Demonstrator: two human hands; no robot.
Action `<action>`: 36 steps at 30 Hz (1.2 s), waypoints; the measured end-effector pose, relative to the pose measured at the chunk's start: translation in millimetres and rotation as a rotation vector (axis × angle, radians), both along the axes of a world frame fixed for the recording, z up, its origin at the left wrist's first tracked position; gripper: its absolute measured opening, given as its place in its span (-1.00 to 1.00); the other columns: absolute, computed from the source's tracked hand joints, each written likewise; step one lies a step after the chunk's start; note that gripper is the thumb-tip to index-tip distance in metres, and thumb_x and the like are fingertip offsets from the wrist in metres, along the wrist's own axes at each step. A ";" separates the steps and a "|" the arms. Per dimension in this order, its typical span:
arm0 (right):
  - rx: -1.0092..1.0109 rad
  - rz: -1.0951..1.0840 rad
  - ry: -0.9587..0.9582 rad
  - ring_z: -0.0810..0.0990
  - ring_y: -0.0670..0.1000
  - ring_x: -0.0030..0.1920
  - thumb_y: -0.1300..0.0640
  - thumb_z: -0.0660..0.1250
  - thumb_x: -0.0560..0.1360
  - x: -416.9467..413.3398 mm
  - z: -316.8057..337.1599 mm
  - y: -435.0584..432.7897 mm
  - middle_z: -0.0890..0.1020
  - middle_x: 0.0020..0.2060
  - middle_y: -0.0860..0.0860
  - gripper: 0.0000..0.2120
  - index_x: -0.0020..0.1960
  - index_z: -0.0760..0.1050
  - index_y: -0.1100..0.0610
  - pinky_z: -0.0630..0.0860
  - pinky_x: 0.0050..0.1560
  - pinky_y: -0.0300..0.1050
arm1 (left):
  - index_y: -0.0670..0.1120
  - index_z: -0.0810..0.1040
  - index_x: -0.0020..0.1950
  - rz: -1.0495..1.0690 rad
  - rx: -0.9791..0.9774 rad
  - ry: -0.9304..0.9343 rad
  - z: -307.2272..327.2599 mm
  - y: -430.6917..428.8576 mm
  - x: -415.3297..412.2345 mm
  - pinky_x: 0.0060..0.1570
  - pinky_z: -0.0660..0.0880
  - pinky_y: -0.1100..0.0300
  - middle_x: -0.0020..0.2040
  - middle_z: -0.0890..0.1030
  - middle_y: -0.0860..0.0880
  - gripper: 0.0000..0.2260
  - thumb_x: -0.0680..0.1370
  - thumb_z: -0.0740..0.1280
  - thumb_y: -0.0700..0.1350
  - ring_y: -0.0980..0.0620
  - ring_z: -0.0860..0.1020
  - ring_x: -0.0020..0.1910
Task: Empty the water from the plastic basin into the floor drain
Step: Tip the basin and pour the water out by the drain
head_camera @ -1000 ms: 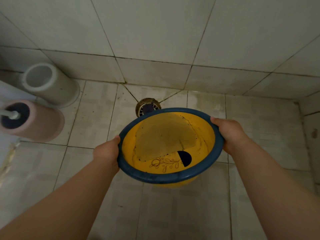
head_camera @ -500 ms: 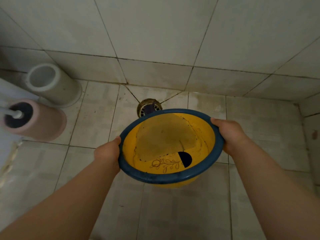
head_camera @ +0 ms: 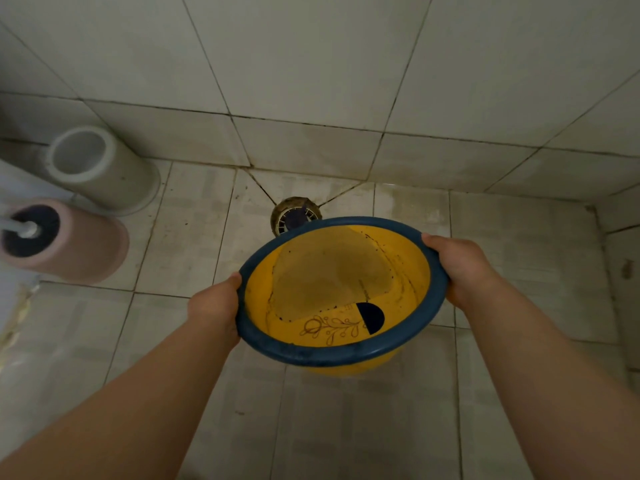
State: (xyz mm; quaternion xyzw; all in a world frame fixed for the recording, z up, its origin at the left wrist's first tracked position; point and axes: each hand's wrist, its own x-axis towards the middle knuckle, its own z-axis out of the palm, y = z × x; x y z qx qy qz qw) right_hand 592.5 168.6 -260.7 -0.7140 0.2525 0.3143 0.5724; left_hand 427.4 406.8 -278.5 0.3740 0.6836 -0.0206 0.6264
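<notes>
A: Where is the plastic basin [head_camera: 341,351] now?

B: In the air, just before the floor drain [head_camera: 294,216]. It leans away, so the murky water [head_camera: 329,275] collects at the far wall, near the rim.

A: And the hands?

B: The left hand [head_camera: 214,308] and the right hand [head_camera: 457,266] each have their fingers clenched on the blue rim, on opposite sides.

A: What can go wrong?

B: I think a fast tilt sends the water past the drain — onto the tiles or toward the brush holder [head_camera: 65,240]. Also a wet rim may slip.
</notes>
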 end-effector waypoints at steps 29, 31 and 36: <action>0.001 -0.012 0.004 0.59 0.11 -0.19 0.15 0.29 0.51 4.1 -2.0 -3.0 0.62 -0.18 0.14 -0.80 0.03 0.54 0.26 0.54 -0.14 -0.01 | -0.23 0.45 0.35 -0.018 -0.026 0.007 -9.9 -0.7 4.7 0.01 0.48 0.00 0.27 0.56 -0.19 -0.58 0.56 0.29 -0.03 -0.19 0.54 0.21; 0.003 -0.013 0.006 0.59 0.11 -0.19 0.15 0.29 0.51 4.4 -1.5 -2.2 0.62 -0.18 0.14 -0.79 0.06 0.53 0.27 0.54 -0.15 -0.02 | -0.21 0.45 0.35 -0.015 -0.029 0.004 -10.3 0.2 4.6 -0.04 0.47 0.02 0.27 0.57 -0.18 -0.57 0.55 0.29 -0.02 -0.19 0.55 0.19; 0.004 -0.018 0.012 0.60 0.11 -0.18 0.15 0.29 0.51 5.4 -1.6 -1.7 0.63 -0.15 0.15 -0.76 0.10 0.53 0.28 0.55 -0.17 -0.04 | -0.21 0.44 0.35 0.001 -0.042 -0.010 -13.0 2.2 5.1 0.01 0.48 0.02 0.30 0.55 -0.18 -0.57 0.55 0.29 -0.01 -0.19 0.54 0.22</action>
